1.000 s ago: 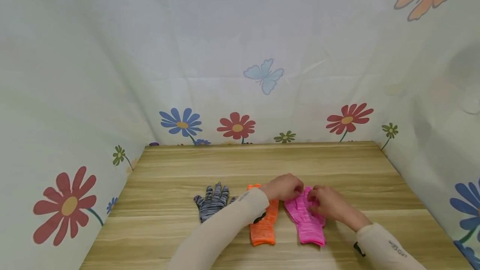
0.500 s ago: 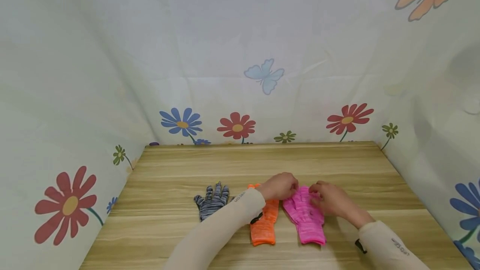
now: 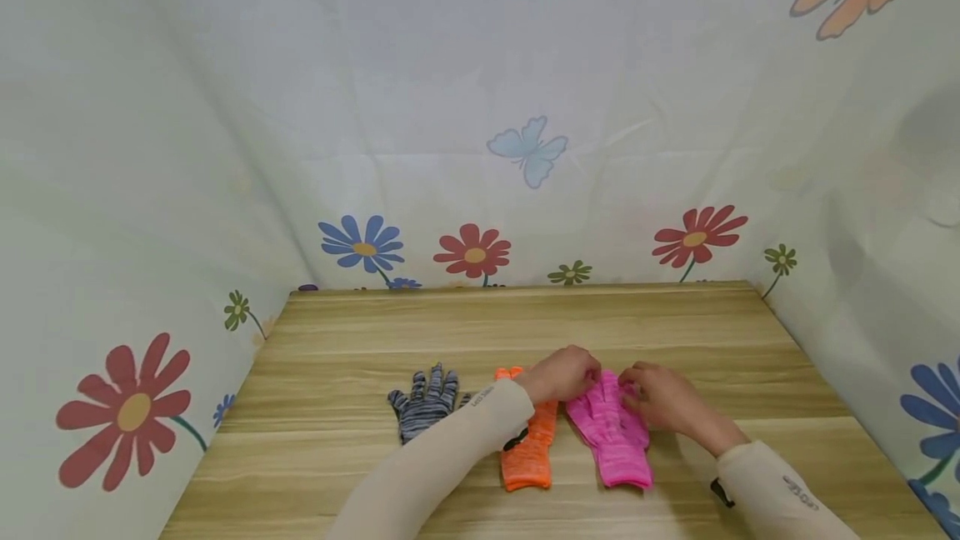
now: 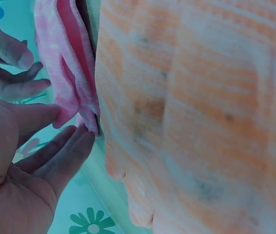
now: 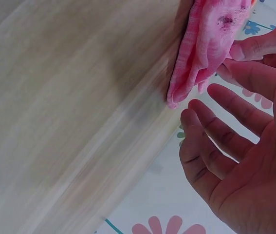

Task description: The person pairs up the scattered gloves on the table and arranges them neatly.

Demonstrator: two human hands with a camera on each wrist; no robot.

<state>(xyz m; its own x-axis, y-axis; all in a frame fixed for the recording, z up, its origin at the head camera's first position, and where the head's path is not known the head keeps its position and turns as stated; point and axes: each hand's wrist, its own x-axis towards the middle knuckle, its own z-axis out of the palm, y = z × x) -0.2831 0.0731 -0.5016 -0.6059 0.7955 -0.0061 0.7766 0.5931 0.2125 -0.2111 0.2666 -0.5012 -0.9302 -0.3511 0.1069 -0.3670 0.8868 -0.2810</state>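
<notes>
A pink knit glove (image 3: 618, 440) lies on the table with its cuff toward me. My left hand (image 3: 562, 373) reaches over an orange glove (image 3: 528, 452) and pinches a fingertip of the pink one; in the left wrist view its thumb and fingers lie on either side of that pink fingertip. Beside the pink glove's right side is my right hand (image 3: 663, 398), its fingers loosely bent and spread, with fingertips close at the fabric in the right wrist view (image 5: 245, 161). The left forearm and hand cover part of the orange glove.
A grey-and-black striped glove (image 3: 427, 407) lies to the left, partly hidden by my left sleeve (image 3: 442, 457). The wood-grain table (image 3: 337, 323) meets a white curtain (image 3: 420, 107) printed with flowers and butterflies at the back and sides.
My left hand has shifted slightly left, and the top of the pink glove with it. The right hand has moved slightly away to the right. The orange and striped gloves stay put.
</notes>
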